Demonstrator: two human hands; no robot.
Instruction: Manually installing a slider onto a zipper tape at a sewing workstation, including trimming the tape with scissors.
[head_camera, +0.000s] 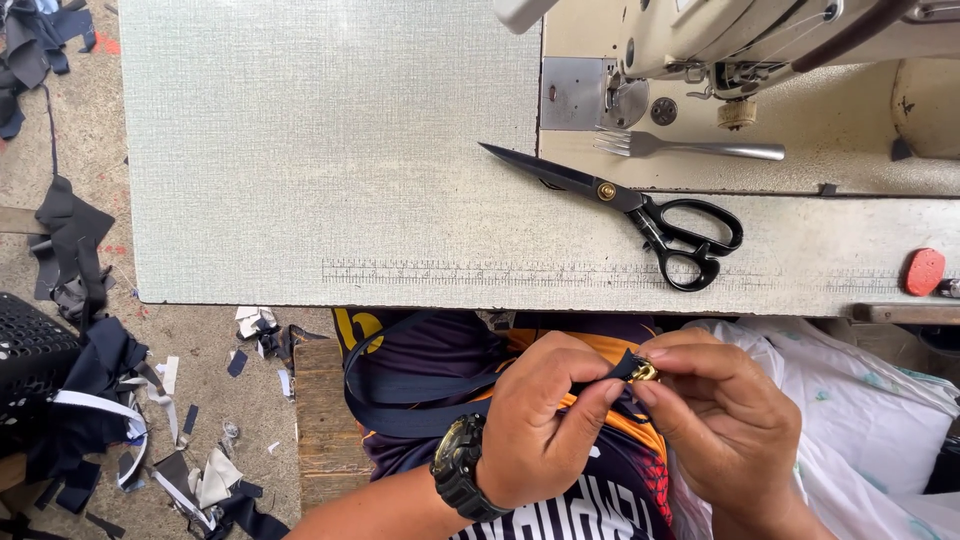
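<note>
Two hands meet low in the frame, below the worktop's (330, 150) front edge. Our left hand (545, 420) pinches a dark navy strap (420, 390) between thumb and forefinger, the grip narrow and closed on the fabric. Our right hand (725, 420) closes its fingertips on a small brass slider (644, 372) at the strap's end. Most of the slider is hidden by the fingers, so we cannot make out its exact shape, only a shiny gold glint. The strap is flat, woven and matte; it loops away to the left across our lap and partly disappears under the left hand. A chunky black watch (460, 478) circles the left wrist.

The worktop is pale grey with a fine cloth-like grain and a printed ruler strip (480, 272) along its near edge. On it lie black scissors (640, 212), long-bladed with a brass pivot, shut and pointing left. Behind them a steel fork (690, 148) rests on the cream bed of a sewing machine (740, 45), whose upper body is cut off by the frame's top. A red rounded thing (923, 271) sits at the right edge; we cannot tell what it is. White cloth (860, 420) bunches to our right. Dark fabric scraps (90, 400) litter the floor at left, beside a black mesh basket (30, 350) that is only half in view.
</note>
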